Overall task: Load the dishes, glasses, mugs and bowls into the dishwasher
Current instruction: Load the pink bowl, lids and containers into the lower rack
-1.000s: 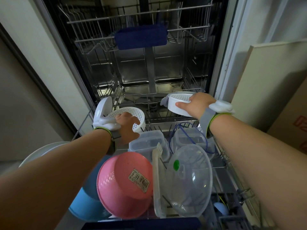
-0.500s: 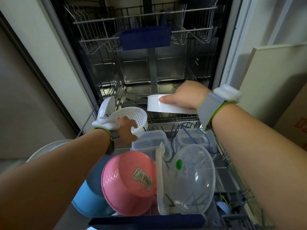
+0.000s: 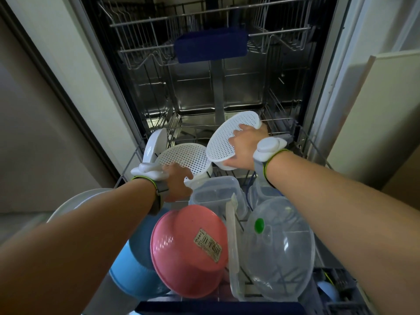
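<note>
A white perforated strainer bowl (image 3: 229, 138) is tilted on edge above the back of the lower rack (image 3: 284, 123), held by the right hand (image 3: 244, 148) with fingers curled over its rim. The left hand (image 3: 178, 181) grips the rim of a second perforated strainer (image 3: 184, 159) just beside it, next to an upright white plate (image 3: 154, 144). Nearer lie clear containers (image 3: 216, 194), a pink bowl (image 3: 188, 248), a blue bowl (image 3: 127, 276) and a clear domed lid (image 3: 281, 253).

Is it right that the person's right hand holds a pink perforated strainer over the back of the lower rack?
Nearly. The head view shows the perforated strainer in the right hand is white, not pink; the pink thing is a bowl nearer the front of the lower rack.
</note>
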Motion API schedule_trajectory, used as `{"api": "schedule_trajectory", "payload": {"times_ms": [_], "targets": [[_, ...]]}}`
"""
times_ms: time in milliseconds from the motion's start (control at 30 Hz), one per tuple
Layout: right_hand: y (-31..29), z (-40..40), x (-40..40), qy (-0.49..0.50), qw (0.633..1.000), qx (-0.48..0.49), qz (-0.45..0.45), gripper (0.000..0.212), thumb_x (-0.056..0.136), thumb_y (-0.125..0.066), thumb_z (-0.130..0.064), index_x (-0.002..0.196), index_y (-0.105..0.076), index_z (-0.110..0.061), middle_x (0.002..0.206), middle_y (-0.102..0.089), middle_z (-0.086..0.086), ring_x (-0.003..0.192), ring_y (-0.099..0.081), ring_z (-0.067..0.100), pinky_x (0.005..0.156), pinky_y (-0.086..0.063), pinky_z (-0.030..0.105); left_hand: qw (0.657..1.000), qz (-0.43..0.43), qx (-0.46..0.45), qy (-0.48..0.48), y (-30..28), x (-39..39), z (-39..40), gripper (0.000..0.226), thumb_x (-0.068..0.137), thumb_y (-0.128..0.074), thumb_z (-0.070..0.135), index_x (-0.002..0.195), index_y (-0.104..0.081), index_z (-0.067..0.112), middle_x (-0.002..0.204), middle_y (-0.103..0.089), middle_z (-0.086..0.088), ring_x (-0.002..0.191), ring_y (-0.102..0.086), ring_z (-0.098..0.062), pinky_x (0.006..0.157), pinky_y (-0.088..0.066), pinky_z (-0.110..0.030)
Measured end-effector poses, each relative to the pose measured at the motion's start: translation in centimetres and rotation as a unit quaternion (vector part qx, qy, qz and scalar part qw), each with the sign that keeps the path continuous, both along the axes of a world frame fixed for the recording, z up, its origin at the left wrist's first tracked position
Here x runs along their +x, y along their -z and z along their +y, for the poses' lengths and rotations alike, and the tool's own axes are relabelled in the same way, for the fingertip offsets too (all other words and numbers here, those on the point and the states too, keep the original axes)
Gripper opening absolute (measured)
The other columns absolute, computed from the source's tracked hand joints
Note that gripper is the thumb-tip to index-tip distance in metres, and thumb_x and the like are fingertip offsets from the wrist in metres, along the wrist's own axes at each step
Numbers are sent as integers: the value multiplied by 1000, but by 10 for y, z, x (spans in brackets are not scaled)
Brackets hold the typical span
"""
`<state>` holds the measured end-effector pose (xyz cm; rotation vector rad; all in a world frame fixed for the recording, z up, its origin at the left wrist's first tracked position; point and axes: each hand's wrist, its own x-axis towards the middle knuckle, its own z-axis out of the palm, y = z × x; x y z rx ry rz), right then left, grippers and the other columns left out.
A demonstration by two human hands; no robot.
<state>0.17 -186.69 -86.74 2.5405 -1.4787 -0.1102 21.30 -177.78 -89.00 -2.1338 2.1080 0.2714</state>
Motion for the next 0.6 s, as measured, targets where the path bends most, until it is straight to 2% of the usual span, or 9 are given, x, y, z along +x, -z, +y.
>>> {"api": "schedule_trajectory", "payload": {"times_ms": [133,267,333,433,467,533,567,600], "targets": [[18,-9,-7,40,996,46,-62,71,76,-42,-74,133,-52,-32,140,-50,-5,139,-30,21,105,-31,51,1000,4,9,-1,4,0,-1,47,83,-64,39,128,-57,28,128,-51,-5,115,-51,-26,98,-44,-43],[31,-9,-11,39,996,69,-38,75,82,-44,-72,144,-39,-31,154,-30,-3,146,-16,22,110,-21,55,1000,6,16,-8,6,2,-3,48,85,-63,38,131,-54,28,133,-49,-4,120,-48,-26,101,-43,-43],[29,-8,-11,21,997,59,-41,70,84,-47,-65,145,-38,-31,156,-27,-2,146,-16,22,111,-22,52,1000,6,10,-10,5,0,-6,50,86,-63,36,134,-51,27,136,-46,-4,124,-44,-26,103,-40,-43],[21,-7,-22,-7,986,79,-145,67,83,-58,-48,144,-40,-27,159,-20,-2,146,-18,21,115,-25,44,999,23,-18,-14,4,-10,-12,62,86,-64,32,142,-39,23,143,-39,-7,129,-38,-29,105,-36,-43],[19,-9,-29,-12,978,74,-195,65,81,-61,-43,140,-44,-23,157,-23,-1,143,-24,22,113,-31,41,999,37,-37,-11,1,-17,-14,67,86,-65,30,144,-34,22,144,-38,-9,130,-38,-30,105,-36,-43],[15,-15,-50,-8,952,14,-305,44,81,-62,-35,120,-56,-17,139,-44,3,123,-47,25,94,-44,32,996,61,-58,5,-5,-33,-23,76,84,-67,27,148,-26,22,147,-36,-11,131,-39,-32,105,-37,-43],[11,-17,-57,8,938,-16,-346,30,82,-60,-32,107,-59,-15,123,-51,4,109,-53,26,82,-44,29,996,71,-60,15,-8,-40,-26,80,84,-68,26,150,-22,23,148,-36,-11,130,-41,-32,104,-39,-43],[8,-22,-66,47,935,-41,-349,21,84,-57,-31,97,-61,-14,110,-55,5,101,-56,27,74,-41,28,994,79,-71,30,-10,-51,-30,83,84,-68,26,151,-20,24,147,-36,-11,129,-43,-32,101,-39,-42]]}}
